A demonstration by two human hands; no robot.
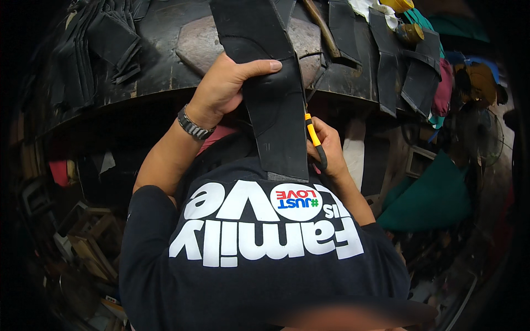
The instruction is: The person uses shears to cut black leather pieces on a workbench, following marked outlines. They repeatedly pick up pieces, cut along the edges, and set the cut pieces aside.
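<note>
A long black sheet piece [276, 121], leather-like and wide, stretches from the bench top down against my chest. My left hand [229, 83] grips its left edge, with the thumb pressed flat on its face and the fingers behind. Close to its right edge, my right hand [328, 146] is closed around a hand tool with a yellow and black handle [313, 132]. One curved handle end shows; the tool's working end is hidden beside or behind the sheet, so its kind cannot be told.
Under the sheet's upper part lies a flat stone slab [196, 41] on the dark bench [160, 77]. A wooden rod-like handle [322, 27] rests to its right. Stacked black pieces [91, 49] lie left; black strips [383, 66] hang over the right edge. Green cloth [425, 198] is lower right.
</note>
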